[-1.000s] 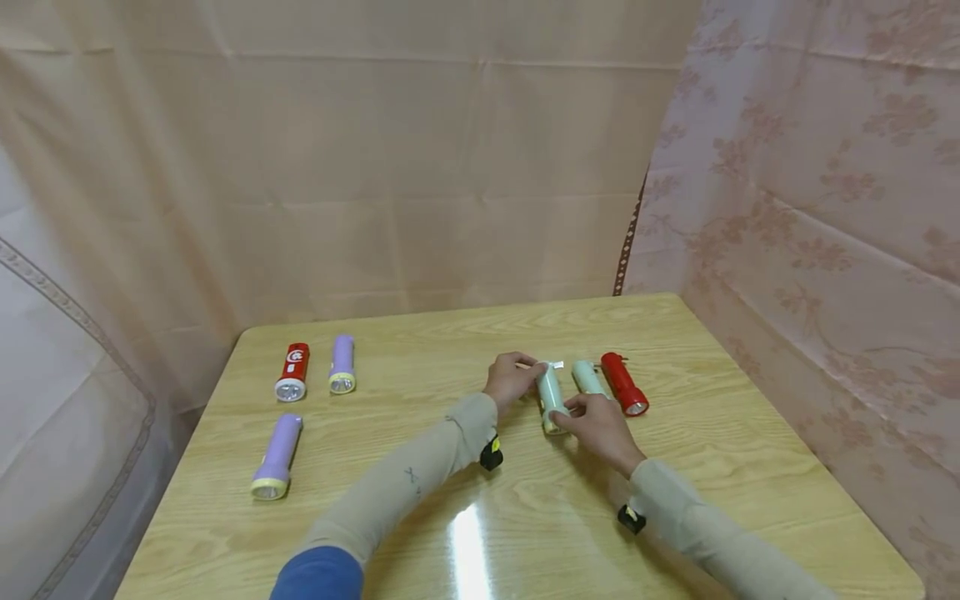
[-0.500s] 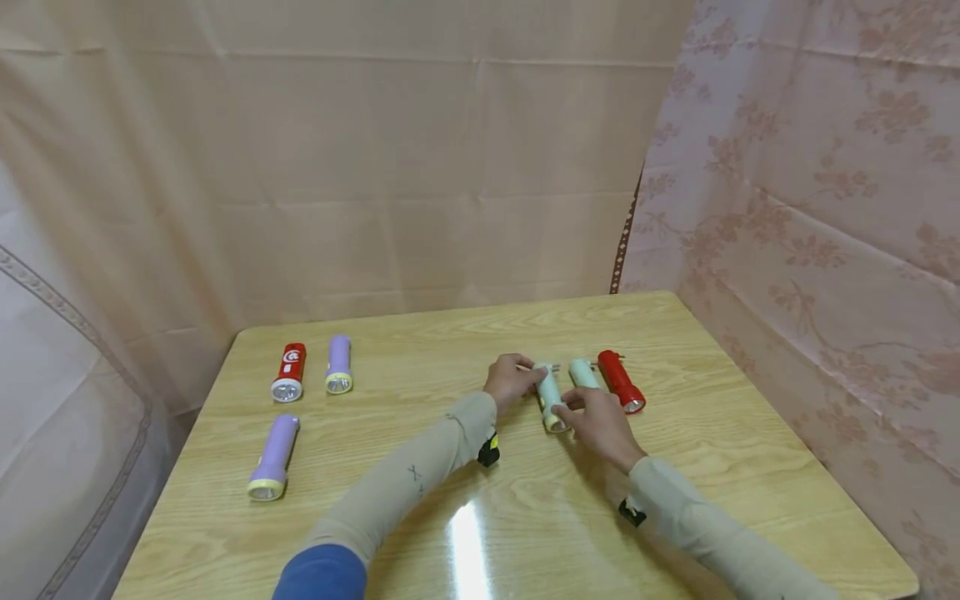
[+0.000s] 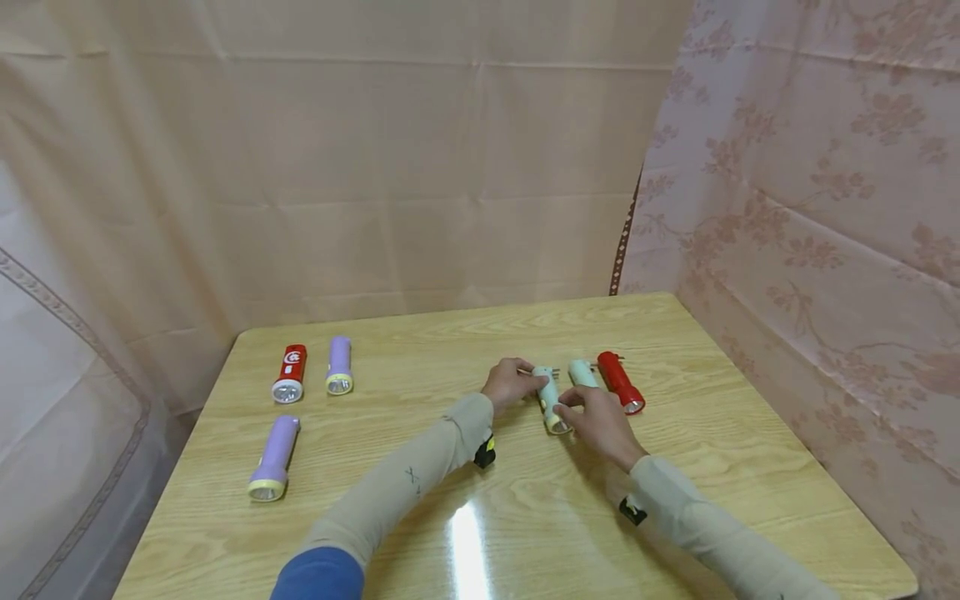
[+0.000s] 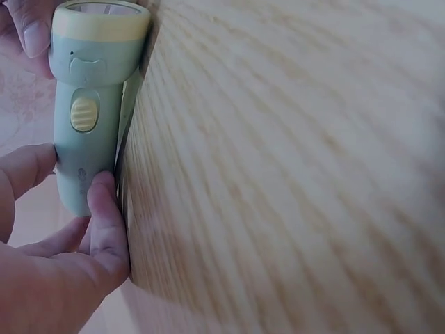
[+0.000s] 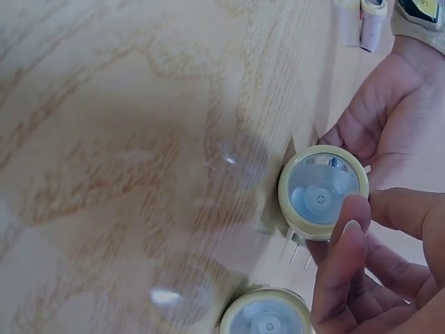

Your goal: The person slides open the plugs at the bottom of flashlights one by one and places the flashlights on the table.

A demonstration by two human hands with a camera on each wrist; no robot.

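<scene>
A mint-green flashlight [image 3: 550,400] with a cream lens rim lies on the table at right of centre. My left hand [image 3: 512,383] pinches its tail, where metal plug prongs stick out to the right. In the left wrist view its cream switch [image 4: 84,114] faces the camera. My right hand [image 3: 600,423] holds the lens end, with fingertips [image 5: 353,209] on the rim in the right wrist view. Just right of it lies a second mint-green flashlight [image 3: 582,373], partly hidden behind my right hand. Beyond that is a red flashlight [image 3: 621,383], prongs also showing.
On the table's [image 3: 420,350] left side lie a red flashlight with a white rim [image 3: 290,373], a purple flashlight [image 3: 340,365] at the back and another purple flashlight [image 3: 274,458] nearer the front. Curtains [image 3: 450,167] hang behind and at both sides.
The held mint-green flashlight has turned slightly about its length, so its prongs and switch show more. Its tail has come a little nearer with my left hand. The other flashlights stay put.
</scene>
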